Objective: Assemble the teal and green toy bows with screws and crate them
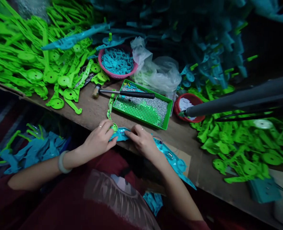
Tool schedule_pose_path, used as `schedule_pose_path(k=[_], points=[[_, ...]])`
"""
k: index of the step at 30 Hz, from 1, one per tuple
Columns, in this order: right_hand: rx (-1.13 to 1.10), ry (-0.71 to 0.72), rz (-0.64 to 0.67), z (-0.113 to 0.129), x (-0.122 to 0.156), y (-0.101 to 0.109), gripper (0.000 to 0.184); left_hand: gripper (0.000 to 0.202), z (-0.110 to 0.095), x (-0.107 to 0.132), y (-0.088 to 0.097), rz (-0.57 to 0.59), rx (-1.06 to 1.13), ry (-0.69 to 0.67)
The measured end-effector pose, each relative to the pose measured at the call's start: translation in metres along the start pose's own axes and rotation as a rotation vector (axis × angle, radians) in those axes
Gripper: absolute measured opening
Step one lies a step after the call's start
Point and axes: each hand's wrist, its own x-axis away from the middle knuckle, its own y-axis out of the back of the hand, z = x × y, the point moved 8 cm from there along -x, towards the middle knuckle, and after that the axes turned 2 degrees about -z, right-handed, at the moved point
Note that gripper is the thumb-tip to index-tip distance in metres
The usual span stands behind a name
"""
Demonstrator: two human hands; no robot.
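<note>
My left hand (101,138) has its fingers closed on the left end of a blue plastic part (122,134) at the table's front edge. My right hand (143,140) pinches the same part from the other side, fingertips bent down onto it. Between the hands, the round end of a lime-green plastic arm (110,107) touches or overlaps the blue part; its narrow length points away from me. A larger blue moulded piece (171,156) shows beyond my right wrist. Whether it joins the held part is hidden behind that hand.
A hammer (129,94) lies across a green tray (164,124) of small metal pieces. Behind are a pink bowl (102,65) of blue bits and a plastic bag (162,75). A red basket (177,111), a grey bar (242,95) and green part piles (247,143) occupy the right.
</note>
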Motion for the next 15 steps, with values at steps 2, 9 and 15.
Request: schedule_pose_path(k=[2, 9, 15], points=[[0.037, 0.027, 0.029, 0.005, -0.005, 0.0, 0.031, 0.009, 0.007, -0.001, 0.003, 0.005, -0.008, 0.037], [0.202, 0.07, 0.144, 0.01, -0.014, -0.002, 0.038, 0.025, 0.005, -0.001, 0.005, 0.006, -0.068, -0.021], [0.202, 0.135, 0.049, 0.003, 0.005, 0.014, 0.034, 0.023, -0.004, -0.009, -0.003, 0.139, -0.175, -0.167]])
